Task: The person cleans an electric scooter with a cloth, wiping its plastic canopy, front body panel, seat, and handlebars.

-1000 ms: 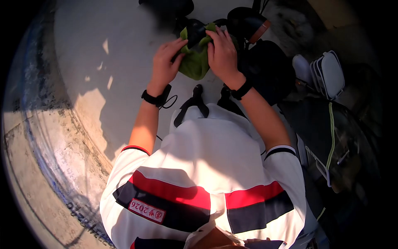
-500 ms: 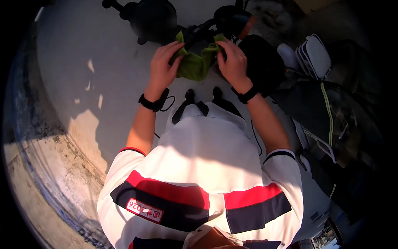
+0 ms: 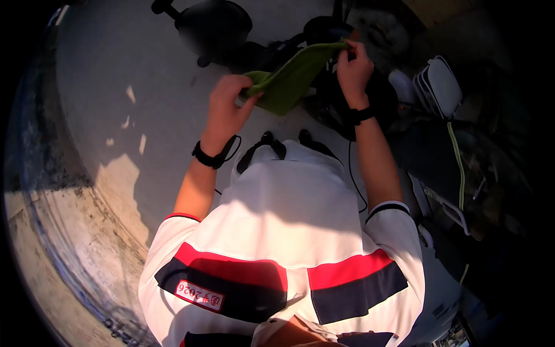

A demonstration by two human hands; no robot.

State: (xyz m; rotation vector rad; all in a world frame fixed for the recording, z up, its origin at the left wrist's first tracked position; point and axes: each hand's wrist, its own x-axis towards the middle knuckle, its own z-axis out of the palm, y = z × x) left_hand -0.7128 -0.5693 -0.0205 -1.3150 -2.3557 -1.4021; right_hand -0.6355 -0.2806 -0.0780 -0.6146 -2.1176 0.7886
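A green cloth [image 3: 286, 81] is stretched between my two hands, rising toward the right. My left hand [image 3: 228, 101] pinches its left corner between thumb and fingers. Higher up, my right hand [image 3: 354, 66] grips the opposite corner. Each wrist has a black band. Behind the cloth are dark objects, among them a round black one [image 3: 214, 26], too shadowed to identify.
Grey floor [image 3: 110, 75] lies in front and to the left, with a rough concrete edge [image 3: 75, 231] at the lower left. White-edged items [image 3: 442, 87] and a dark bag-like shape with a yellow-green strip [image 3: 457, 156] are at the right.
The cloth went from bunched and sagging to stretched out on a slant. My right hand moved up and to the right; my left hand shifted slightly down.
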